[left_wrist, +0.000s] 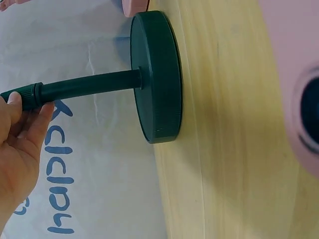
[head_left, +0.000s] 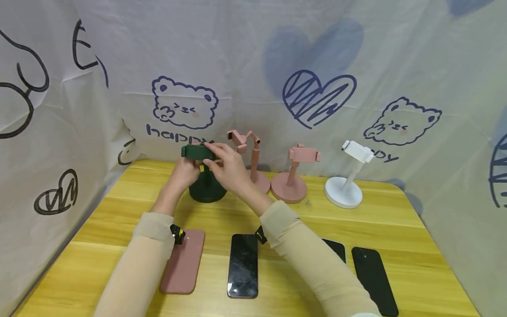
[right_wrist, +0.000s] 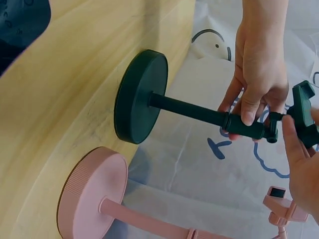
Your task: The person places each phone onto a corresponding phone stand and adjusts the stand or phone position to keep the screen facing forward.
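Gripping the green phone stand's stem [left_wrist: 89,84] was the left hand [head_left: 187,170]; the right hand [head_left: 230,171] pinched its clamp [head_left: 196,152]. Uneven twisting could have tipped the round base [head_left: 207,196].

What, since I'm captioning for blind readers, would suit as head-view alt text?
A person's left hand and right hand hold a dark green phone stand on a wooden table. To its right stand two pink phone stands and a white phone stand. Phones lie nearer the viewer; a doodled backdrop hangs behind.
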The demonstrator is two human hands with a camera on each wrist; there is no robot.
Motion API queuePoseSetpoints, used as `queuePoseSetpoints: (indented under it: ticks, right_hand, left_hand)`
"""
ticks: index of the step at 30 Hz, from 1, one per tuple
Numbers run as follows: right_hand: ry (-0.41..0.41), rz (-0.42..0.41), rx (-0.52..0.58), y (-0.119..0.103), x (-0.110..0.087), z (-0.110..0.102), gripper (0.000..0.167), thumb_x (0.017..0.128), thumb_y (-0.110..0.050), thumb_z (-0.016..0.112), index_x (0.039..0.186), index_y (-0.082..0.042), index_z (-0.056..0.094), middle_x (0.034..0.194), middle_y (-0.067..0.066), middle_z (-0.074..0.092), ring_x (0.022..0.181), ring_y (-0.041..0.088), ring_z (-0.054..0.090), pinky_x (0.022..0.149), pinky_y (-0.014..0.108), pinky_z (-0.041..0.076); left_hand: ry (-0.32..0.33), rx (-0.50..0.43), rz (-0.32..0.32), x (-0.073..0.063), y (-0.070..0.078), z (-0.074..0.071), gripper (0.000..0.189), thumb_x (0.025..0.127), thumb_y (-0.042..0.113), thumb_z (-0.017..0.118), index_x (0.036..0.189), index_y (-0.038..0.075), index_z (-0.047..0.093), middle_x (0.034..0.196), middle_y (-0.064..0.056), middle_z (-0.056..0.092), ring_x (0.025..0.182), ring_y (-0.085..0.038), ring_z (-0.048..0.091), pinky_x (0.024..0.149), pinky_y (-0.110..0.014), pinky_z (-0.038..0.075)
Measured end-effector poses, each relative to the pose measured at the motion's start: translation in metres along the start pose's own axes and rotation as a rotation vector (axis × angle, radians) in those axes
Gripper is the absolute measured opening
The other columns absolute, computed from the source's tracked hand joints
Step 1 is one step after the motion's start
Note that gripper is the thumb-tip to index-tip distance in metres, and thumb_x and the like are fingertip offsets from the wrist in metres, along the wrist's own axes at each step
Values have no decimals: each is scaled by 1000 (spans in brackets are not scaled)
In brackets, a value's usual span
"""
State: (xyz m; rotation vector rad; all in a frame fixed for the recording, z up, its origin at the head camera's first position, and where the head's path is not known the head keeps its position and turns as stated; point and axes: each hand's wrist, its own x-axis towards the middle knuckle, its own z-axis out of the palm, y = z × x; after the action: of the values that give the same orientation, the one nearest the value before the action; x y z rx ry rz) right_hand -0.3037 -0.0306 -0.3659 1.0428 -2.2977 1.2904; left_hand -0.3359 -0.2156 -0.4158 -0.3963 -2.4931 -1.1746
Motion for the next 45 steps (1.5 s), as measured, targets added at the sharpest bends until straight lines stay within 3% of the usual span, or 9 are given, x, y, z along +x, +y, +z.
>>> queuePoseSetpoints:
  ticks: [5,17,24,27,34,39,45]
  right_hand:
    - [4,-20,12,4,-1,0,42,101,-5,67,142,2,61,135,20,62,116,31,69,91,23,58]
    - [-13,-21,-6,9,0,-5,42,100,-9,68,142,-6,64,147,16,59,122,30,67,92,20,57]
    - [-64,46,-21,4,1,-6,44,103,-11,64,147,-6,60,152,14,56,127,29,65,95,25,58]
    - [-81,61,-33,2,2,-7,45,104,-10,62,148,-6,58,152,16,56,128,29,64,97,27,57]
    - [-76,66,-44,1,2,-8,45,104,-12,62,148,-6,58,150,16,57,122,28,68,94,25,58]
    - [-67,74,-58,0,2,-8,44,104,-12,63,148,-5,58,151,16,56,120,28,69,94,26,58]
    - [-88,70,-89,-2,2,-8,44,105,-13,61,149,-6,57,152,16,55,119,27,69,96,27,57]
  left_hand:
    - [-38,38,-50,-2,0,-1,43,104,-8,44,146,-12,41,139,-38,51,125,-53,56,111,-62,44]
    - [-93,105,-72,4,1,-8,48,106,-2,47,152,-10,36,150,-40,42,137,-55,45,117,-62,36]
    - [-124,60,-105,3,0,-10,48,107,-1,44,154,-6,36,147,-37,47,133,-52,51,116,-62,39]
    - [-138,28,-90,1,0,-12,42,109,3,47,150,-6,43,142,-34,52,128,-49,55,112,-62,42]
    - [-141,11,-46,-16,-2,-13,43,106,7,58,147,-3,47,141,-29,55,129,-48,56,107,-61,48]
    - [-152,113,-86,-35,5,-18,46,106,13,59,146,-3,44,142,-28,56,132,-47,52,108,-63,46]
    - [-201,238,-145,-65,14,-29,62,108,24,58,158,-1,32,152,-27,48,138,-46,47,107,-67,43]
